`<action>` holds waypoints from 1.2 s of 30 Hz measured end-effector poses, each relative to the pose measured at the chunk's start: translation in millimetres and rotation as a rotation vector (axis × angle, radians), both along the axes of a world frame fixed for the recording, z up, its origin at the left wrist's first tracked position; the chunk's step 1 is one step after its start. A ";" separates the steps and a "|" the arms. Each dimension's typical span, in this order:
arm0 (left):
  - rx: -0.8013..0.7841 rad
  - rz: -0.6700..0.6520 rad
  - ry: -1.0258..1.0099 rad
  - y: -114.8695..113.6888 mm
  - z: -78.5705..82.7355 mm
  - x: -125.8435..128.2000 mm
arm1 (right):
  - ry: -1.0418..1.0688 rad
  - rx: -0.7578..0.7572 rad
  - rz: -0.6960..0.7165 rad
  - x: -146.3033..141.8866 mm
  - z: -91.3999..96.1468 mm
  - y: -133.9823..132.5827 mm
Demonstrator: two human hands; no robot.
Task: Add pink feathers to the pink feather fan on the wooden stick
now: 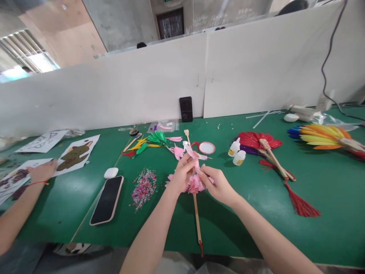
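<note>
My left hand (184, 173) is closed around a light pink feather (191, 152), its tip pointing up and away from me. Pressed together at that feather's lower end are the fingers of my right hand (215, 183); the exact pinch point is partly hidden. Below both hands lies a pink feather fan (194, 185) on the table, with its wooden handle (197, 219) toward me and a short red cord at the end. Loose pink feathers (178, 152) and a wooden stick (187, 135) lie just beyond my hands.
Two small white glue bottles (239, 157) stand right of a round white lid (207, 147). Red fan (258, 142) and rainbow fan (322, 137) lie farther right. Leftward are sequins (145, 188), a phone (107, 199) and another person's hand (42, 171) on paper pictures.
</note>
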State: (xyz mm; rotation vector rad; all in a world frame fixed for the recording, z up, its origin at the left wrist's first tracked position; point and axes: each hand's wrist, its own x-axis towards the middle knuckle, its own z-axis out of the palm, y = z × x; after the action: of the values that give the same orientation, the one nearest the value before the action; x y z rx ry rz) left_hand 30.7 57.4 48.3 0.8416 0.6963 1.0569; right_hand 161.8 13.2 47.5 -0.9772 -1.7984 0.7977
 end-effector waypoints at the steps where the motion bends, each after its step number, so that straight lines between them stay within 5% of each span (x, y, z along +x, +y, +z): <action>1: 0.002 -0.005 -0.007 0.1 -0.2 0.0 | 0.004 0.007 -0.017 -0.2 -0.4 -0.1; 12: 0.057 0.024 -0.031 1.6 2.7 -1.3 | 0.145 -0.064 -0.171 -0.1 -7.9 3.7; 25: 0.058 0.077 0.051 2.4 6.4 -3.4 | 0.294 -0.344 -0.039 3.0 -0.6 5.6; 36: 0.154 -0.015 0.187 1.5 4.8 -4.4 | 0.374 -0.652 0.261 13.4 -3.5 13.7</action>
State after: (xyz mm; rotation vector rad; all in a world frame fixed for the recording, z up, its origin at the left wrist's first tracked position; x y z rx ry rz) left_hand 26.3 58.9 53.2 1.0869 0.7705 1.0360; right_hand 175.2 26.9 44.0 -0.9115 -1.3675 1.6798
